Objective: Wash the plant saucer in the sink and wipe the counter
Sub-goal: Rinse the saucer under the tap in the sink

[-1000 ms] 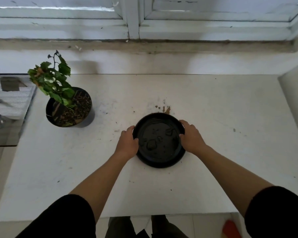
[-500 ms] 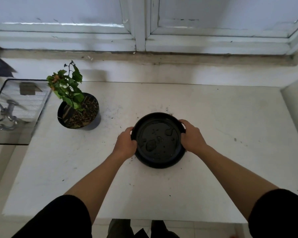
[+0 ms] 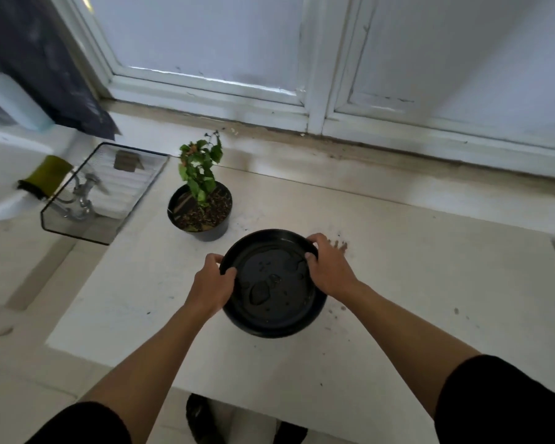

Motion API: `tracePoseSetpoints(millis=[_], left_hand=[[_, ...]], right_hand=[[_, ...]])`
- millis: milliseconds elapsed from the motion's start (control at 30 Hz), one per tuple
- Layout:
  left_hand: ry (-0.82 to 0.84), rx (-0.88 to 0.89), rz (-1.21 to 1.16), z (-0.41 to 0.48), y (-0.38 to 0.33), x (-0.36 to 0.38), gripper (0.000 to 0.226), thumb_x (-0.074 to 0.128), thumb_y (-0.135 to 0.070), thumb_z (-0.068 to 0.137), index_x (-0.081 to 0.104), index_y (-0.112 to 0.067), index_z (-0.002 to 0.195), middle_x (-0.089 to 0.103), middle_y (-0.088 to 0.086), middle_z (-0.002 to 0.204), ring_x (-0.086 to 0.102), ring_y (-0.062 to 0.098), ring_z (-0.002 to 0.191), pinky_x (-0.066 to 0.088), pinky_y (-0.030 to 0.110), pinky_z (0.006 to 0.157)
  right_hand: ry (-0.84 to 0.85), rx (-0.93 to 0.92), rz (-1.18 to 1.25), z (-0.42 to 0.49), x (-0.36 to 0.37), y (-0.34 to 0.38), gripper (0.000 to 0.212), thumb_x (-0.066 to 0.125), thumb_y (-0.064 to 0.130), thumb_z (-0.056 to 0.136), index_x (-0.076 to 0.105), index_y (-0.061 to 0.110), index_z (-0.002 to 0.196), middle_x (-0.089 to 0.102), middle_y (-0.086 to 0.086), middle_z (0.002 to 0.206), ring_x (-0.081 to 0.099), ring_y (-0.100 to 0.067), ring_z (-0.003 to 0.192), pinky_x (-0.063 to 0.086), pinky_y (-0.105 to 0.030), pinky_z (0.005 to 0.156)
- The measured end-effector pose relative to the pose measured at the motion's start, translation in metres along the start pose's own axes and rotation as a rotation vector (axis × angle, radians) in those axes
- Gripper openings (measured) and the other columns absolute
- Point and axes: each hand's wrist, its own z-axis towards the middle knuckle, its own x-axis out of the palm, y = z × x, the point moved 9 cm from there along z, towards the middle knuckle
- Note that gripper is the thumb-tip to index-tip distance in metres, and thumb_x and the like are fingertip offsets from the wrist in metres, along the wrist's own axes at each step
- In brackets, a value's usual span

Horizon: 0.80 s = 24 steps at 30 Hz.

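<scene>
Gripping opposite sides of its rim, your left hand point(image 3: 210, 283) and right hand point(image 3: 329, 269) have thumbs hooked inside and fingers curled under the round black plastic plant saucer point(image 3: 273, 296). It is over the middle of the white counter point(image 3: 430, 283); whether it has lifted clear I cannot tell.

Puddles and dirt lie in the saucer, so any tilt on the way left would likely slop dirty water over the rim. The green plant in its black pot point(image 3: 201, 213) stands near the counter's back left corner, between you and the white sink point(image 3: 0, 193); a low swing could clip it.

Dark soil crumbs point(image 3: 338, 245) dot the counter beside your right hand. A grimy white window frame point(image 3: 314, 120) runs behind the back edge.
</scene>
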Motion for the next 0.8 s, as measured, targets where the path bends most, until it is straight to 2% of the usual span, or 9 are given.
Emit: tracePoseSetpoints(millis=[100, 167, 300, 400, 467, 600, 733, 800], left_hand=[[-0.06, -0.024, -0.036, -0.004, 0.021, -0.038, 0.026, 0.05, -0.03, 0.105, 0.048, -0.015, 0.127, 0.059, 0.007, 0.116, 0.057, 0.024, 0.101, 0.043, 0.033, 0.077], [-0.106, -0.028, -0.055, -0.006, 0.038, -0.066, 0.027, 0.049, -0.033, 0.106, 0.051, -0.014, 0.125, 0.059, 0.006, 0.114, 0.056, 0.024, 0.102, 0.043, 0.035, 0.08], [-0.163, -0.028, -0.108, -0.005, 0.075, -0.127, 0.027, 0.046, -0.037, 0.107, 0.061, -0.015, 0.109, 0.065, 0.006, 0.106, 0.062, 0.028, 0.102, 0.052, 0.043, 0.087], [-0.183, -0.008, -0.178, -0.005, 0.102, -0.173, 0.027, 0.045, -0.035, 0.108, 0.064, -0.016, 0.102, 0.068, 0.005, 0.102, 0.064, 0.024, 0.096, 0.054, 0.042, 0.083], [-0.193, -0.012, -0.225, -0.005, 0.122, -0.202, 0.028, 0.044, -0.033, 0.109, 0.065, -0.016, 0.102, 0.068, 0.005, 0.102, 0.064, 0.022, 0.095, 0.052, 0.038, 0.079], [-0.214, -0.021, -0.327, -0.001, 0.16, -0.262, 0.025, 0.045, -0.036, 0.109, 0.065, -0.02, 0.11, 0.068, 0.003, 0.106, 0.065, 0.02, 0.097, 0.052, 0.037, 0.081], [-0.198, -0.097, -0.509, 0.005, 0.198, -0.319, 0.025, 0.05, -0.042, 0.107, 0.068, -0.025, 0.11, 0.072, 0.004, 0.109, 0.069, 0.024, 0.101, 0.058, 0.043, 0.09], [-0.185, -0.143, -0.621, 0.01, 0.214, -0.343, 0.03, 0.054, -0.043, 0.105, 0.073, -0.02, 0.108, 0.076, 0.008, 0.107, 0.072, 0.028, 0.1, 0.059, 0.044, 0.092]], right_hand=[[0.038, -0.05, 0.003, 0.007, 0.023, 0.04, 0.02, 0.043, 0.023, 0.106, 0.044, 0.021, 0.126, 0.067, -0.008, 0.092, 0.064, -0.021, 0.077, 0.054, -0.038, 0.069], [0.063, -0.077, 0.022, 0.012, 0.042, 0.068, 0.018, 0.042, 0.023, 0.106, 0.043, 0.022, 0.124, 0.066, -0.008, 0.089, 0.063, -0.021, 0.075, 0.056, -0.04, 0.07], [0.107, -0.114, 0.031, 0.018, 0.083, 0.125, 0.018, 0.041, 0.023, 0.106, 0.045, 0.022, 0.124, 0.066, -0.008, 0.097, 0.061, -0.022, 0.081, 0.051, -0.034, 0.074], [0.133, -0.15, 0.029, 0.022, 0.117, 0.17, 0.02, 0.043, 0.021, 0.105, 0.047, 0.019, 0.125, 0.066, -0.011, 0.111, 0.062, -0.025, 0.093, 0.043, -0.031, 0.078], [0.153, -0.166, 0.014, 0.023, 0.141, 0.199, 0.021, 0.044, 0.02, 0.105, 0.048, 0.016, 0.125, 0.065, -0.012, 0.114, 0.062, -0.027, 0.1, 0.042, -0.03, 0.079], [0.171, -0.182, 0.01, 0.024, 0.189, 0.256, 0.022, 0.046, 0.02, 0.104, 0.051, 0.016, 0.125, 0.064, -0.008, 0.115, 0.06, -0.025, 0.108, 0.042, -0.029, 0.083], [0.178, -0.17, 0.047, 0.03, 0.232, 0.31, 0.017, 0.049, 0.023, 0.102, 0.053, 0.023, 0.119, 0.063, 0.0, 0.105, 0.061, -0.02, 0.101, 0.043, -0.029, 0.082], [0.179, -0.153, 0.09, 0.036, 0.251, 0.337, 0.016, 0.049, 0.027, 0.103, 0.055, 0.025, 0.117, 0.063, 0.003, 0.107, 0.06, -0.019, 0.102, 0.044, -0.03, 0.085]])
